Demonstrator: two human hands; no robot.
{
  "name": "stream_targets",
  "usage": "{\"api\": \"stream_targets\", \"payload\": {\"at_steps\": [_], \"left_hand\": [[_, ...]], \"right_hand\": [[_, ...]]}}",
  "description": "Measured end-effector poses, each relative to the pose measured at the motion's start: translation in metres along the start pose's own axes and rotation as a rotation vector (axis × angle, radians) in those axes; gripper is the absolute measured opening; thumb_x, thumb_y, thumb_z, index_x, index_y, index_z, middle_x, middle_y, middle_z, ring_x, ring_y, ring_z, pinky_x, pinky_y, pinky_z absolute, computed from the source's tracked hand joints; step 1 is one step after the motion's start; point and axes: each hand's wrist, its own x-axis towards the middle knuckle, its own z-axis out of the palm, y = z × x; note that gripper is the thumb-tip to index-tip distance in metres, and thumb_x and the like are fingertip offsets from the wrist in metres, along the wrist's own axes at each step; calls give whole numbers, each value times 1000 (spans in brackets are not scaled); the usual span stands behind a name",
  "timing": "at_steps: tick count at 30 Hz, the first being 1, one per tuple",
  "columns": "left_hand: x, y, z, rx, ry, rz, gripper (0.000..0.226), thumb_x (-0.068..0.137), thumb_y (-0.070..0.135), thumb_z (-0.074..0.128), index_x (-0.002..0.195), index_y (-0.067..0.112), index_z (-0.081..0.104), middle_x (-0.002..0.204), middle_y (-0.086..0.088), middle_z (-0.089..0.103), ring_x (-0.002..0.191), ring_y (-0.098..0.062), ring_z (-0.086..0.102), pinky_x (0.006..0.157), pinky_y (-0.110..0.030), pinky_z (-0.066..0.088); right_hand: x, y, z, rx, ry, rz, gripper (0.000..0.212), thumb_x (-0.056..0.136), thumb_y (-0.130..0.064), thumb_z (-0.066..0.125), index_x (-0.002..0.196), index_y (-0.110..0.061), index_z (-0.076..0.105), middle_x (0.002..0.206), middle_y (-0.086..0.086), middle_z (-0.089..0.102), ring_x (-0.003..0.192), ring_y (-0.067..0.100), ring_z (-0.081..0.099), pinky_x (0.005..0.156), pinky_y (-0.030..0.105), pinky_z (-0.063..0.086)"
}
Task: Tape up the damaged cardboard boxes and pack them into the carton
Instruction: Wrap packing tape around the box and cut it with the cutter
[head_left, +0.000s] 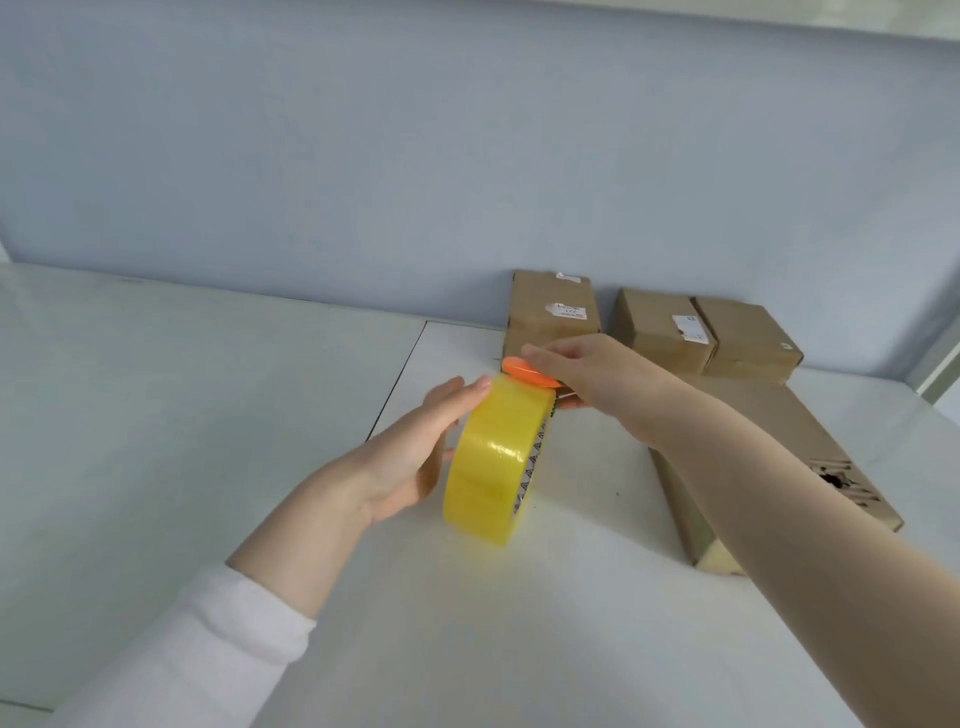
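The left hand (410, 452) reaches in from the lower left, its arm in a white sleeve (208, 649) that ends short of the wrist. Its fingers lie straight and together, palm flat against the side of the tape roll (493, 457). The right hand (576, 371) comes from the lower right on a bare forearm, palm down, pinching the orange cutter (524, 371) with fingers above and thumb beneath.

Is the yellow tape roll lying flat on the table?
No, the yellow tape roll is upright on its edge, the left hand flat against its side and the right hand pinching the orange cutter.
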Motion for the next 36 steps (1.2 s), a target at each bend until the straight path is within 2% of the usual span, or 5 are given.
{"api": "stream_targets", "payload": {"at_steps": [6, 10, 19, 24, 36], "left_hand": [[6, 13, 11, 193, 55, 234, 44, 80, 38, 63, 120, 19, 60, 122, -1, 63, 121, -19, 54, 110, -44, 34], [13, 22, 18, 344, 156, 390, 4, 85, 23, 66, 85, 27, 65, 88, 14, 71, 90, -6, 64, 84, -23, 47], [17, 33, 36, 469, 216, 504, 14, 84, 20, 68, 75, 24, 57, 72, 11, 64, 69, -3, 58, 66, -18, 43], [17, 30, 46, 483, 268, 517, 18, 86, 20, 65, 73, 18, 53, 85, -18, 59, 74, -17, 50, 68, -31, 38], [3, 17, 56, 507, 375, 699, 24, 86, 15, 65, 69, 26, 52, 71, 16, 63, 75, -2, 59, 75, -21, 42]], "right_hand": [[-12, -6, -4, 181, 125, -196, 27, 83, -12, 68, 110, -14, 65, 92, 3, 63, 62, 5, 57, 52, 12, 45], [-17, -9, -4, 201, 224, -257, 28, 82, -9, 69, 107, -21, 65, 88, 0, 66, 74, 13, 60, 61, 18, 51], [-22, -7, -1, 128, 428, -264, 22, 82, -13, 70, 101, -23, 69, 72, -13, 59, 63, 2, 55, 59, 12, 46], [-21, -4, 13, 475, 513, -53, 16, 86, -12, 64, 98, -22, 65, 91, -3, 62, 89, 17, 62, 75, 28, 53], [-32, -3, -4, 1132, 535, 139, 4, 93, -8, 55, 96, -9, 57, 67, 6, 58, 53, 19, 57, 55, 26, 43]]}}
